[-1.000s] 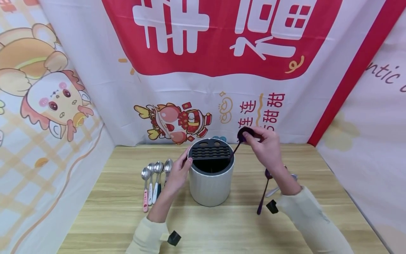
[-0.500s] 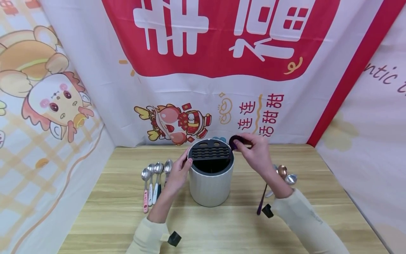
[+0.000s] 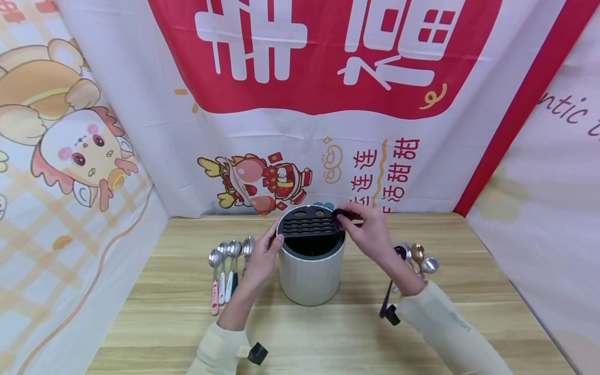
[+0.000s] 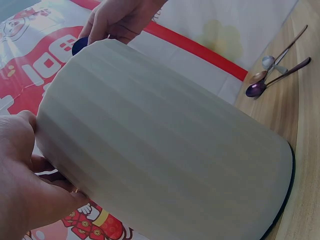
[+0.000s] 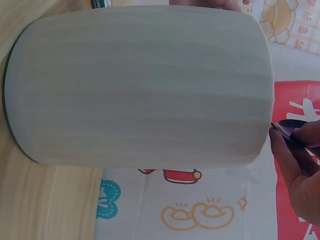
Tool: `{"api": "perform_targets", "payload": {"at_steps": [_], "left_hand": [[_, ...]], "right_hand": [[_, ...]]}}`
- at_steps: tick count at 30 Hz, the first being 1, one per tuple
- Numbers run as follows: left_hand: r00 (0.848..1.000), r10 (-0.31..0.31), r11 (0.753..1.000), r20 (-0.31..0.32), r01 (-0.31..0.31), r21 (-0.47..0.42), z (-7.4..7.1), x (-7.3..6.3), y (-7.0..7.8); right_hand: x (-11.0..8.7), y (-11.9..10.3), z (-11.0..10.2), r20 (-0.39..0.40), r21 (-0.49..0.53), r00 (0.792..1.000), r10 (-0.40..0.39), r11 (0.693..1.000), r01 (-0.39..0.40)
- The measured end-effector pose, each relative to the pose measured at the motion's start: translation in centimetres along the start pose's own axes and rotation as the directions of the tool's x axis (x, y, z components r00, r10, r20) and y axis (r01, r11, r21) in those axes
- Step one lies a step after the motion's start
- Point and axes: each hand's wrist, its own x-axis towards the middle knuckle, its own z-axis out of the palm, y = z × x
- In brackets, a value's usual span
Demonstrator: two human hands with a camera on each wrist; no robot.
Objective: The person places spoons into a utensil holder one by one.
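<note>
A white ribbed utensil holder [image 3: 310,281] with a dark slotted top [image 3: 311,225] stands upright mid-table. My left hand [image 3: 263,258] grips its left side near the rim, thumb at the top edge. At the right of the rim my right hand [image 3: 367,232] pinches the bowl of a dark purple spoon [image 3: 338,219]; its handle is hidden down inside the holder. In the right wrist view the spoon's bowl [image 5: 292,129] sits between thumb and fingers, right at the rim. The left wrist view shows the holder's wall [image 4: 165,135] with the left hand [image 4: 30,185] against it.
Left of the holder, several spoons [image 3: 222,276] with pink, white and dark green handles lie in a row. On the right lies a loose group with a purple spoon [image 3: 387,299], a copper-coloured spoon [image 3: 417,252] and silver ones [image 3: 430,265]. A printed cloth [image 3: 262,130] hangs behind the table.
My right hand has moved left and down, lowering the purple spoon's handle into the holder until its bowl is at the rim. The left hand keeps its place.
</note>
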Motion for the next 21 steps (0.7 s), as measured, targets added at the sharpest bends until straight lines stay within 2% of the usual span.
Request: {"api": "perform_targets", "payload": {"at_steps": [12, 16, 21], "left_hand": [[1.000, 0.014, 1.000, -0.005, -0.014, -0.011, 0.04, -0.03, 0.03], [1.000, 0.027, 1.000, -0.006, -0.027, -0.014, 0.08, 0.04, -0.03], [1.000, 0.010, 1.000, -0.012, -0.010, -0.006, 0.08, 0.04, -0.15]], "right_hand": [[-0.10, 0.22, 0.32, 0.025, -0.047, 0.999, -0.029, 0.998, 0.030], [-0.02, 0.37, 0.13, 0.037, -0.069, 0.999, -0.020, 0.997, 0.022], [0.07, 0.71, -0.08, 0.051, -0.086, 0.999, -0.007, 0.996, 0.011]]}}
